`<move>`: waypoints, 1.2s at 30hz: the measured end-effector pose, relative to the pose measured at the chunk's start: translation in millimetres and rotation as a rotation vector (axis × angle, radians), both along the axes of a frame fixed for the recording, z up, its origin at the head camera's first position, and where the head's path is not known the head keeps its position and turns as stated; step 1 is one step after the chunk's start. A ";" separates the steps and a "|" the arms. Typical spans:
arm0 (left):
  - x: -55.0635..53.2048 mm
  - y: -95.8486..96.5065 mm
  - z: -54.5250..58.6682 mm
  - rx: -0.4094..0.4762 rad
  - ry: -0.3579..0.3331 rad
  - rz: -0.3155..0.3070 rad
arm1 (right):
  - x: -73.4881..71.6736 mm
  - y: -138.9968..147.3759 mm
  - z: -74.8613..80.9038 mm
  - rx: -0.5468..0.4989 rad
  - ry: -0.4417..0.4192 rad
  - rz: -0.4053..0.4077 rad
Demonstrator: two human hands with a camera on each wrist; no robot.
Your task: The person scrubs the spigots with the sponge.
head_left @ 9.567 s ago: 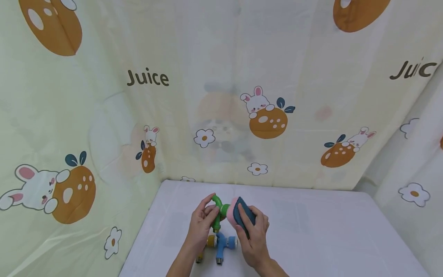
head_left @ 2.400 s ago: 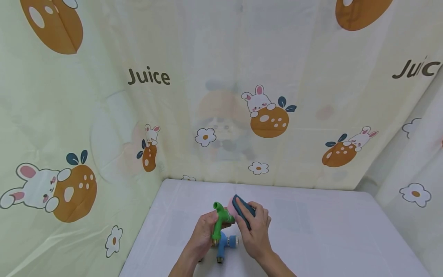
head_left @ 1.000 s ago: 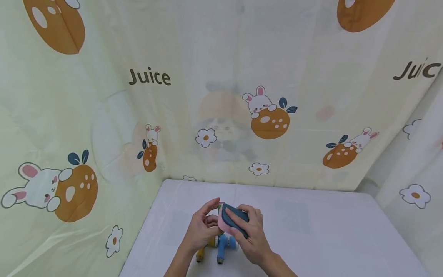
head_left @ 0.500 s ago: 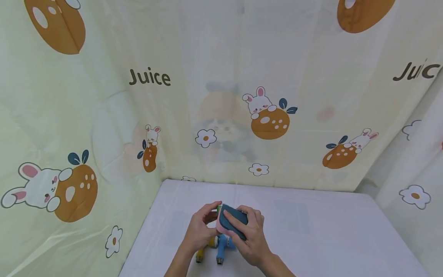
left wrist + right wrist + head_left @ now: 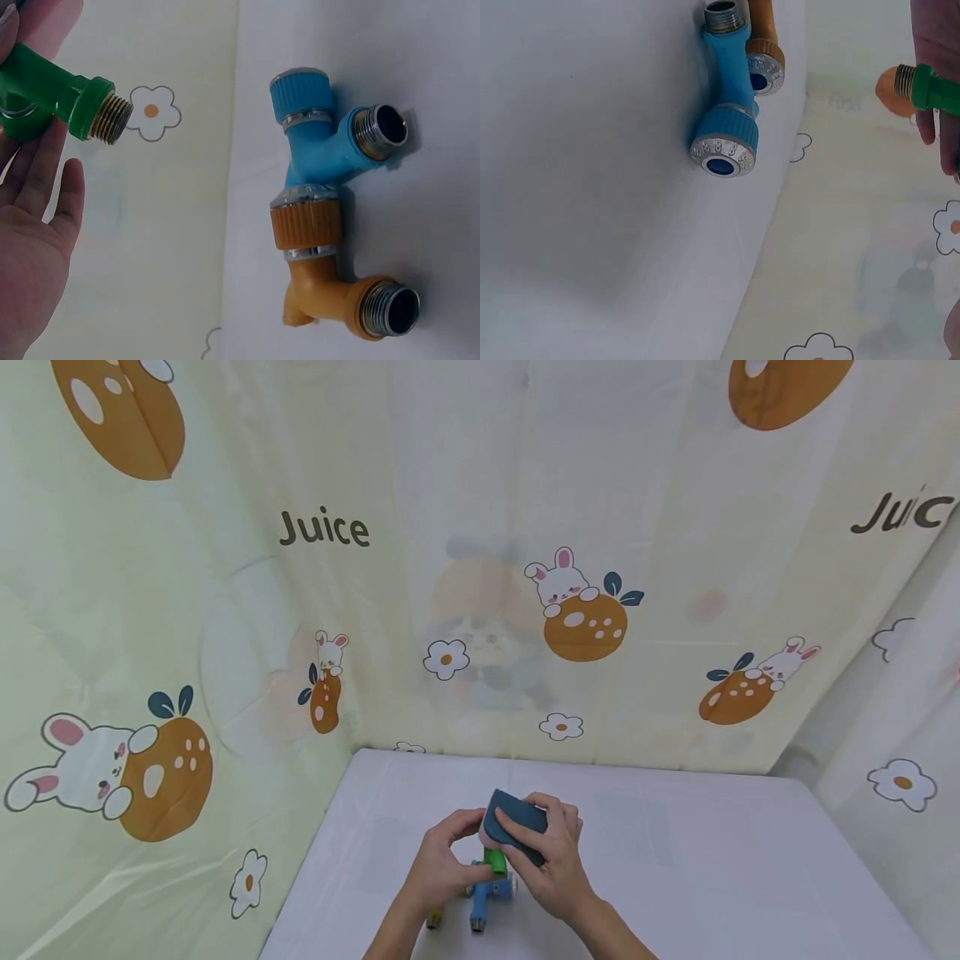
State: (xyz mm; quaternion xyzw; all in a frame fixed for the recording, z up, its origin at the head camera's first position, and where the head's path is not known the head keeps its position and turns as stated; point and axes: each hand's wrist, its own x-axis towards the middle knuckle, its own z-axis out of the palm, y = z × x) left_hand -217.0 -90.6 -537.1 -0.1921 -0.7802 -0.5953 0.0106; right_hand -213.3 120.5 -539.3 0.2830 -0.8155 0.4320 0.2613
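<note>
My left hand [image 5: 438, 864] holds a green tap [image 5: 495, 861] above the table, with part of the tap hidden behind the sponge. In the left wrist view the tap's threaded brass end [image 5: 111, 120] points away from the palm. My right hand [image 5: 557, 864] grips a sponge [image 5: 517, 812], dark blue scouring side up and pink side against the tap. Below the hands, a blue tap [image 5: 309, 150] and a yellow-orange tap [image 5: 319, 281] lie side by side on the table.
The white-covered table [image 5: 697, 860] reaches back to a cream curtain [image 5: 465, 485] printed with rabbits, oranges and flowers. More curtain hangs to the left and right. Both lying taps sit close under my left forearm.
Earlier the green tap stood upright in my left hand with the sponge at its handle; now it is turned, one end showing under the sponge. Sponge and right hand have shifted slightly up and right.
</note>
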 end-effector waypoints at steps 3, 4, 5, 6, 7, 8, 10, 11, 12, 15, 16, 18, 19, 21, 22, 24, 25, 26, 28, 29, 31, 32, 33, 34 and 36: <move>1.6 2.8 0.9 0.002 -0.007 -0.007 | -1.6 1.8 0.1 -0.012 -0.006 -0.007; 2.1 3.4 1.6 0.005 -0.009 -0.008 | -1.8 2.1 -0.4 -0.012 -0.001 -0.010; 2.4 3.8 2.2 0.008 -0.008 -0.009 | -1.9 2.3 -0.9 -0.012 0.004 -0.014; 2.6 4.1 2.5 0.007 -0.008 -0.011 | -2.0 2.4 -1.4 -0.012 0.013 -0.021; 2.5 4.2 2.5 0.008 -0.010 -0.014 | -2.1 2.4 -2.0 -0.009 0.020 -0.028; 2.4 4.3 2.5 0.007 -0.011 -0.015 | -2.3 2.3 -2.8 -0.008 0.033 -0.035; 2.5 4.6 2.2 0.010 -0.016 -0.019 | -2.7 2.3 -3.4 -0.008 0.050 -0.052; 2.3 4.7 1.5 0.010 -0.021 -0.019 | -2.9 2.2 -3.5 -0.010 0.058 -0.062; 2.1 4.9 0.7 0.011 -0.021 -0.022 | -3.2 2.2 -3.7 -0.009 0.063 -0.076; 2.0 5.4 -1.2 0.029 -0.043 -0.031 | -5.4 2.3 -3.9 -0.007 0.066 -0.130; 2.1 5.6 -1.9 0.036 -0.055 -0.035 | -6.5 2.4 -4.3 -0.005 0.065 -0.150; 2.4 6.0 -3.1 0.052 -0.079 -0.045 | -8.6 2.7 -4.8 -0.006 0.062 -0.189; 2.4 6.2 -3.4 0.062 -0.097 -0.047 | -9.4 2.8 -4.9 -0.011 0.052 -0.205; 2.4 6.5 -4.0 0.080 -0.114 -0.049 | -9.9 2.8 -5.2 -0.028 0.014 -0.231; 2.2 6.7 -4.3 0.091 -0.120 -0.048 | -9.3 2.6 -5.4 -0.042 -0.013 -0.241; 1.6 6.7 -4.8 0.127 -0.139 -0.041 | -6.1 1.5 -5.1 -0.087 -0.077 -0.241; 1.3 6.7 -4.9 0.160 -0.156 -0.039 | -3.9 0.7 -5.0 -0.115 -0.100 -0.235; 0.7 6.9 -4.9 0.191 -0.173 -0.038 | -1.2 -0.4 -4.4 -0.146 -0.114 -0.221; -0.5 7.9 -4.0 0.244 -0.212 -0.036 | 4.6 -3.1 -2.9 -0.203 -0.091 -0.174; -1.3 8.8 -3.5 0.265 -0.226 -0.040 | 7.3 -4.5 -1.9 -0.226 -0.061 -0.140; -2.3 11.3 -1.5 0.282 -0.238 -0.043 | 12.2 -7.5 0.3 -0.243 0.003 -0.074; -2.6 12.7 -0.4 0.264 -0.230 -0.038 | 14.2 -9.0 1.6 -0.239 0.024 -0.041; -2.6 14.0 0.7 0.245 -0.216 -0.033 | 15.8 -10.3 2.5 -0.232 0.037 -0.012; -2.4 15.0 1.2 0.228 -0.206 -0.028 | 16.9 -11.3 3.4 -0.223 0.039 0.010; -2.0 16.0 1.4 0.205 -0.189 -0.014 | 18.4 -12.9 5.3 -0.203 0.014 0.034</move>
